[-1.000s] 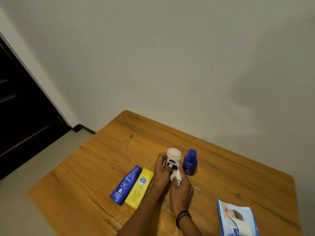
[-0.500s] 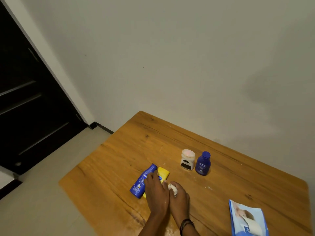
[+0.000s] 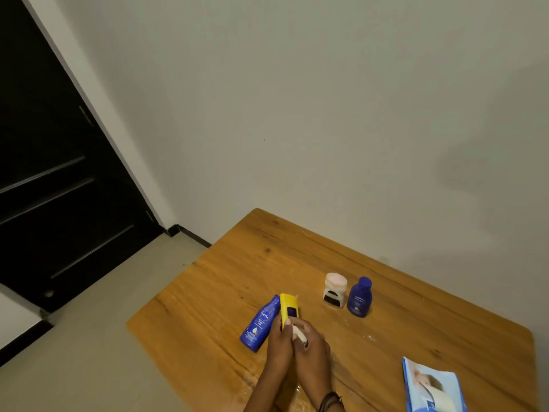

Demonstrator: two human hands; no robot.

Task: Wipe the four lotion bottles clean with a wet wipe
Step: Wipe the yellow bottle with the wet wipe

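the left hand grips the yellow bottle, and the right hand pinches the wet wipe at its lower part. a blue bottle lies just beside.

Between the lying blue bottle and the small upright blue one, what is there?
Head view: the yellow bottle, gripped by the left hand while the right hand holds the wipe, then the white jar beside the upright blue bottle.

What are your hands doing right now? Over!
Left hand grips yellow bottle, tipped up. Right hand holds wet wipe beside it. Large blue bottle, white bottle, small blue bottle on table, nothing blocking.
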